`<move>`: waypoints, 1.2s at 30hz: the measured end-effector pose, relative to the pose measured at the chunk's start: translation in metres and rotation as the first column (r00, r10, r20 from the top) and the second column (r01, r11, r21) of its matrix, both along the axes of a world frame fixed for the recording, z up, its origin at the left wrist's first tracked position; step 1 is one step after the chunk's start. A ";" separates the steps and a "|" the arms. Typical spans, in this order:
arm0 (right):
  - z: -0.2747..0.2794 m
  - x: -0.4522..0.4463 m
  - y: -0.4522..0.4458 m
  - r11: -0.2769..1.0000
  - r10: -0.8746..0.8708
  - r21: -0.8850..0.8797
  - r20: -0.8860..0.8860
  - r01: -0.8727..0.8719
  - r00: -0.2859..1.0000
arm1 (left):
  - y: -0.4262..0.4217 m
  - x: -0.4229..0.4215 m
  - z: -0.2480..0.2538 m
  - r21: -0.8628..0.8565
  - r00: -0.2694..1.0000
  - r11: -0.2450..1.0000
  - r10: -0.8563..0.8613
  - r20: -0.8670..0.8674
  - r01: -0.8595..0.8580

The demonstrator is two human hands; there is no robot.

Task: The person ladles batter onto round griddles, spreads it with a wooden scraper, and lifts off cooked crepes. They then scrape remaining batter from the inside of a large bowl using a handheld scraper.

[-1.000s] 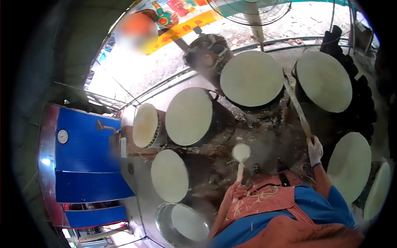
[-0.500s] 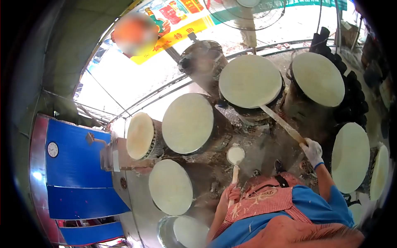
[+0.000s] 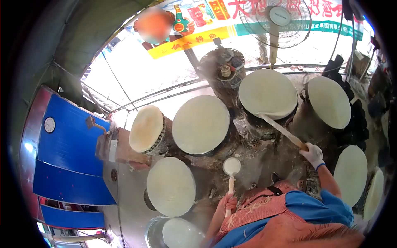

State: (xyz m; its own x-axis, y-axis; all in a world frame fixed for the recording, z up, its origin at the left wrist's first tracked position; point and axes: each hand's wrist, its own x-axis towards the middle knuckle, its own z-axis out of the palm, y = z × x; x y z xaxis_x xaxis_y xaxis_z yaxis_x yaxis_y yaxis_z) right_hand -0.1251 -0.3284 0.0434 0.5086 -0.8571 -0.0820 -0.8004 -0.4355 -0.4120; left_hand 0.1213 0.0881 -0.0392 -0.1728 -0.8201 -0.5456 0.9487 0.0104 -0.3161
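My left hand [image 3: 229, 202] is closed round the handle of a ladle [image 3: 232, 167], whose round bowl shows pale cream batter. In my right hand [image 3: 313, 154], which wears a white glove, is the end of a long flat wooden spatula [image 3: 285, 132]. Its far tip lies at the near edge of a round griddle. The pale sheet of batter [image 3: 269, 91] covers that griddle, and its near rim looks raised and folded along the spatula's tip. A second coated griddle [image 3: 329, 102] stands just to the right.
More round griddles [image 3: 201, 125] with pale sheets stand on drum stoves around me. At lower left is a metal basin [image 3: 154, 231] of pale batter. A fan [image 3: 280, 15], a stove without a sheet [image 3: 222, 68] and stacked black cylinders [image 3: 359, 118] are farther back.
My view has shifted, so most of the scene sits lower. At the spatula's tip, the sheet's near edge is now lifted where it lay flat before. Both hands keep their hold.
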 end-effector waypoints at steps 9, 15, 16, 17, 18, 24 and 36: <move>-0.043 0.049 -0.070 0.855 0.407 -0.284 -0.150 -0.433 0.901 | -0.025 -0.038 0.018 0.053 0.974 0.984 0.176 -0.146 -0.170; -0.059 0.173 -0.159 0.619 0.702 -0.318 -0.187 -0.718 0.687 | -0.067 -0.066 0.047 0.066 0.960 0.969 0.246 -0.134 -0.239; -0.056 0.184 -0.171 0.561 0.745 -0.287 -0.234 -0.777 0.625 | -0.073 -0.075 0.058 0.059 0.949 0.960 0.279 -0.151 -0.273; -0.050 0.193 -0.182 0.501 0.779 -0.252 -0.284 -0.828 0.558 | -0.079 -0.080 0.062 0.026 0.943 0.957 0.289 -0.165 -0.288; -0.042 0.199 -0.193 0.437 0.808 -0.208 -0.337 -0.875 0.484 | -0.087 -0.085 0.070 -0.007 0.938 0.953 0.298 -0.180 -0.304; 0.013 0.244 -0.247 0.552 0.767 -0.304 -0.180 -0.776 0.616 | -0.113 -0.097 0.088 0.327 0.979 0.925 0.163 0.122 -0.195; 0.093 0.277 -0.371 0.777 0.556 -0.397 0.069 -0.489 0.828 | -0.127 -0.100 0.076 0.260 0.940 0.933 0.168 0.297 -0.249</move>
